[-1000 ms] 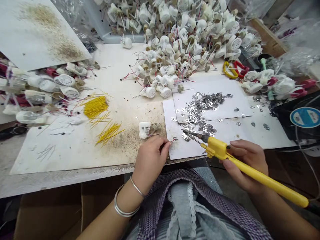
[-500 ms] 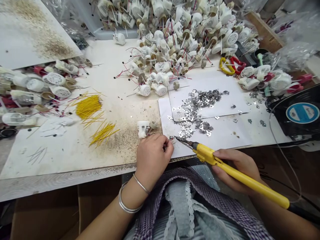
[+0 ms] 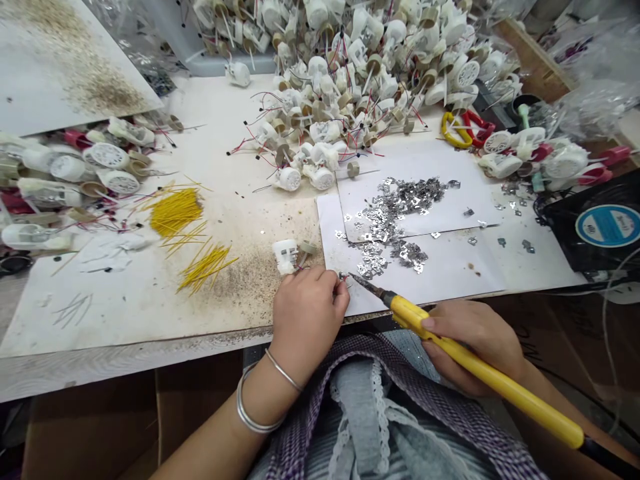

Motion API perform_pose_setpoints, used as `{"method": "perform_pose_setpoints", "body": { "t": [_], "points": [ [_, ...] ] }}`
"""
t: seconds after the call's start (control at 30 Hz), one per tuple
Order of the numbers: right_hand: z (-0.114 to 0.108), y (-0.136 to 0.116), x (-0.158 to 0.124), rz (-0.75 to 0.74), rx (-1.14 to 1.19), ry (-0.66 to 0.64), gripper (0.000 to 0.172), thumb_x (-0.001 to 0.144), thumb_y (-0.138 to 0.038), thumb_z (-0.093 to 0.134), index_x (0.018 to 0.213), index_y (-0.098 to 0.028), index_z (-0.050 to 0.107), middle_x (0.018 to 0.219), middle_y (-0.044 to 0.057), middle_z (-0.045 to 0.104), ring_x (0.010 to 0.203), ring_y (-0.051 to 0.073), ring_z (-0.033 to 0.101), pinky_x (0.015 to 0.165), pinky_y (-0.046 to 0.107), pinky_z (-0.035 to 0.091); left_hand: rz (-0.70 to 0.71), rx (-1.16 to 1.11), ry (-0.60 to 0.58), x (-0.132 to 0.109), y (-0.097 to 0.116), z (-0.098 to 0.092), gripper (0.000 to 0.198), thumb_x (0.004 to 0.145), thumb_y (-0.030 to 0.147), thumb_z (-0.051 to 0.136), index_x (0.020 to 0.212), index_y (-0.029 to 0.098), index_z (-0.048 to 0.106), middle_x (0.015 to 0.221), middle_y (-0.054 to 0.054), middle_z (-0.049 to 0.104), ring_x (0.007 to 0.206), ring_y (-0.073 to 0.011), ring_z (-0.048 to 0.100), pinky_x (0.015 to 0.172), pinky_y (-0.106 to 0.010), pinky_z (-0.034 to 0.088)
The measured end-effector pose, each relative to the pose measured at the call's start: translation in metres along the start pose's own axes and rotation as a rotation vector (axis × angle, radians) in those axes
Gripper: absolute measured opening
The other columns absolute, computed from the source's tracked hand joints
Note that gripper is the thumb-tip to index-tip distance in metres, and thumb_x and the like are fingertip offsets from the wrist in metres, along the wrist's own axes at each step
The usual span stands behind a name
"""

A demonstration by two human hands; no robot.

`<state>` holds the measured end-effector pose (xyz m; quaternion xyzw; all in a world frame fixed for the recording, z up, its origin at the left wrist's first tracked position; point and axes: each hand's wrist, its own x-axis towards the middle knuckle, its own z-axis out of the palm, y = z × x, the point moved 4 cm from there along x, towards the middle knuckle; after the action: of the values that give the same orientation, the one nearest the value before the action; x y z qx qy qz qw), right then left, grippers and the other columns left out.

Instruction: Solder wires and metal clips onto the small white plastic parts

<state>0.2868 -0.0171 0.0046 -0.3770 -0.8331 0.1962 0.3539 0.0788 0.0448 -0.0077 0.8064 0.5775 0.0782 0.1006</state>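
My right hand (image 3: 473, 350) grips a yellow-handled soldering iron (image 3: 450, 347), whose thin metal tip reaches left to my left fingertips. My left hand (image 3: 306, 320) pinches a thin wire end (image 3: 343, 277) at the edge of a white paper sheet (image 3: 415, 267). A short lead runs from my left hand's fingers to a small white plastic housing (image 3: 285, 257) with a tan disc (image 3: 308, 247), lying just above the hand. Whether the iron's tip touches the wire is too small to tell.
A large heap of white wired plastic parts (image 3: 325, 127) fills the back of the bench. Silver metal clips (image 3: 390, 220) lie on paper, yellow wire bundles (image 3: 175, 213) lie left, and a black fan (image 3: 600, 227) stands right. A cardboard box (image 3: 90, 427) sits below the bench.
The soldering iron's tip has moved left and down to my left fingertips. My left hand has shifted slightly right, and the whole view has shifted a little.
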Motion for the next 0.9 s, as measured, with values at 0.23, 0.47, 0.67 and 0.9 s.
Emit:
{"method": "perform_pose_setpoints", "body": {
  "t": [0.23, 0.47, 0.67, 0.9],
  "points": [
    [-0.002, 0.014, -0.013, 0.232, -0.068, 0.288, 0.038, 0.077, -0.02, 0.068, 0.113, -0.029, 0.061, 0.086, 0.003, 0.071, 0.068, 0.022, 0.068, 0.057, 0.035, 0.057, 0.017, 0.052, 0.041, -0.001, 0.003, -0.007, 0.021, 0.089, 0.026, 0.055, 0.07, 0.019, 0.062, 0.081, -0.004, 0.065, 0.071, -0.0204, 0.061, 0.056, -0.032, 0.04],
    [0.021, 0.023, 0.016, 0.235, 0.186, 0.388, 0.039, 0.083, -0.02, 0.064, 0.12, -0.029, 0.056, 0.095, 0.003, 0.068, 0.068, 0.017, 0.066, 0.061, 0.032, 0.057, 0.0, -0.291, 0.222, -0.043, -0.018, -0.026, 0.026, 0.092, 0.019, 0.053, 0.116, 0.019, 0.06, 0.083, -0.001, 0.072, 0.066, -0.013, 0.065, 0.064, -0.026, 0.05],
    [0.053, 0.02, 0.084, 0.14, 0.269, 0.01, 0.02, 0.091, -0.027, 0.058, 0.111, -0.026, 0.057, 0.101, 0.004, 0.067, 0.093, 0.019, 0.067, 0.082, 0.035, 0.056, -0.446, -0.772, 0.192, -0.074, -0.061, -0.031, 0.014, 0.091, 0.03, 0.056, 0.098, 0.024, 0.067, 0.073, 0.003, 0.071, 0.064, -0.0109, 0.067, 0.067, -0.023, 0.055],
    [0.094, 0.01, 0.126, 0.048, 0.153, -0.052, 0.024, 0.09, -0.017, 0.055, 0.112, -0.028, 0.053, 0.103, 0.001, 0.062, 0.09, 0.017, 0.064, 0.08, 0.031, 0.054, -0.731, -0.924, 0.203, -0.065, -0.094, -0.016, 0.032, 0.08, 0.046, 0.068, 0.092, 0.017, 0.066, 0.078, -0.003, 0.072, 0.067, -0.0154, 0.068, 0.058, -0.024, 0.055]
  ]
}}
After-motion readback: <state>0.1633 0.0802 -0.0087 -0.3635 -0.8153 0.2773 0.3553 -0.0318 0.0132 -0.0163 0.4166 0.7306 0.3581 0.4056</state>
